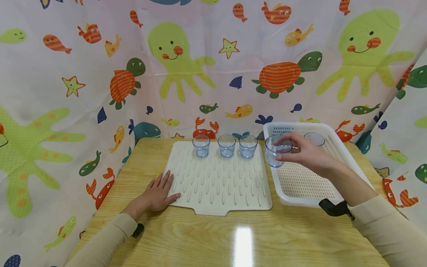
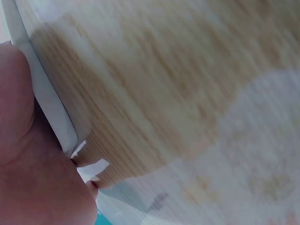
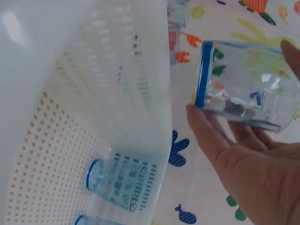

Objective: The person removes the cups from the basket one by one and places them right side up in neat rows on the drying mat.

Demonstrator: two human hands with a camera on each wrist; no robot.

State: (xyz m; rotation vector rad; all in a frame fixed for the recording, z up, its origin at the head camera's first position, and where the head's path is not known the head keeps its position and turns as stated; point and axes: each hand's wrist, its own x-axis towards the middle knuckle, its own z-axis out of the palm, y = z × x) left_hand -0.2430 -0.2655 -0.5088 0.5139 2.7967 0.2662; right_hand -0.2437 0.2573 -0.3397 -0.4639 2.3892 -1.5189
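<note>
A white curtain (image 1: 207, 33) hangs behind the wooden table (image 1: 280, 237) and along both sides, printed with sea animals — a green octopus (image 1: 171, 40), an orange-shelled turtle (image 1: 280, 77), a starfish (image 1: 228, 47), a whale (image 1: 146, 129), a red crab (image 1: 103, 194). The tabletop shows pale yellowish grain — a white patch of glare (image 1: 243, 244) shines on it, low in the head view.

A clear, blue-tinted glass (image 1: 273, 161) is held aloft, mouth up, in the right hand (image 1: 301, 151) near the left rim of a white perforated basket (image 1: 297, 201), inside which more matching glasses (image 3: 119, 182) sit. Alongside, three similar tumblers (image 1: 227, 150) stand upright in a row at the far edge of a cream, ridged tray (image 1: 213, 174), its left edge touched by the left hand (image 1: 156, 194).
</note>
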